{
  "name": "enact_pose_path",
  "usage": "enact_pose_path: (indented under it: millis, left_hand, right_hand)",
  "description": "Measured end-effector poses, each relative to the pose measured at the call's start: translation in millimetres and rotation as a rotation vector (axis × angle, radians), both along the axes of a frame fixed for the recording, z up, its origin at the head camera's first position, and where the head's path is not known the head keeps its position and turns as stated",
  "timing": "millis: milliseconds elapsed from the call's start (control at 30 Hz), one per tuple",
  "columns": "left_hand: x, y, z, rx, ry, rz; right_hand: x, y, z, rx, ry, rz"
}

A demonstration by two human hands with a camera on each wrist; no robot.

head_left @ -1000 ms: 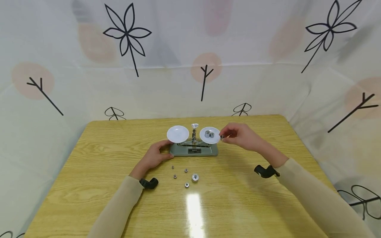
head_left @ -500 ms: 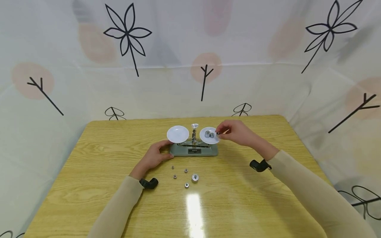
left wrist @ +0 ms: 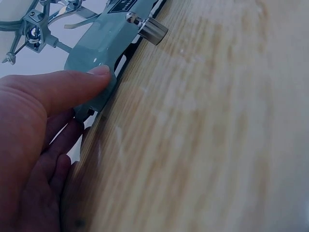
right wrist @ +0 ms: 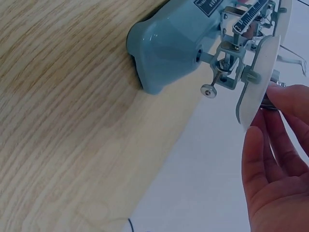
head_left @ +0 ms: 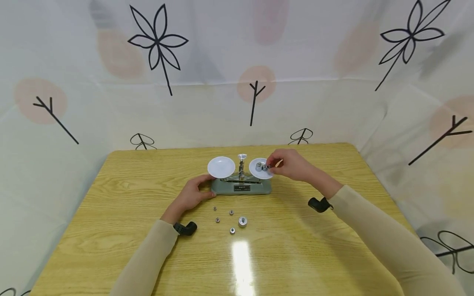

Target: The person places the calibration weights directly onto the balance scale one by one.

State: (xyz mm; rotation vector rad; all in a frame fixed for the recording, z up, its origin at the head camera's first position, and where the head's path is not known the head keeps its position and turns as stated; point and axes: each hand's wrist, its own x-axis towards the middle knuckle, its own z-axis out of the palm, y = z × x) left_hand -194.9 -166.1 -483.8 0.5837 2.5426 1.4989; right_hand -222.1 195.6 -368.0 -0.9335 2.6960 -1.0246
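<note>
A pan balance scale [head_left: 226, 188] with a grey-green base and two white pans stands near the back of the table. My left hand [head_left: 190, 193] holds the left end of its base, the thumb [left wrist: 79, 87] on the front edge and the other fingers behind. Over the rim of the right pan [head_left: 259, 176], my right hand [head_left: 292, 165] pinches a small metal weight [head_left: 269, 167]. Two metal weights [head_left: 259, 166] stand on that pan, close beside the pinched one. Fingers partly hide the pinched weight, and I cannot tell whether it touches the pan.
Several small weights [head_left: 232, 231] and one larger weight [head_left: 242, 222] stand on the wooden table [head_left: 303, 255] in front of the scale. The left pan [head_left: 221, 167] bears nothing. A patterned cloth [head_left: 207, 115] hangs behind the table.
My right hand has moved left with the pinched weight, from outside the right pan's edge to over it, up beside the two weights. The left hand has stayed on the base.
</note>
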Motion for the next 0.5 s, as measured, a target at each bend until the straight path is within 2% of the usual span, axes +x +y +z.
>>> enact_pose_path:
  millis: [500]
  left_hand:
    - [0.4,0.3,-1.0,0.008,0.003,0.009]
  right_hand:
    - [0.1,1.2,-1.6,-0.004,-0.016,-0.023]
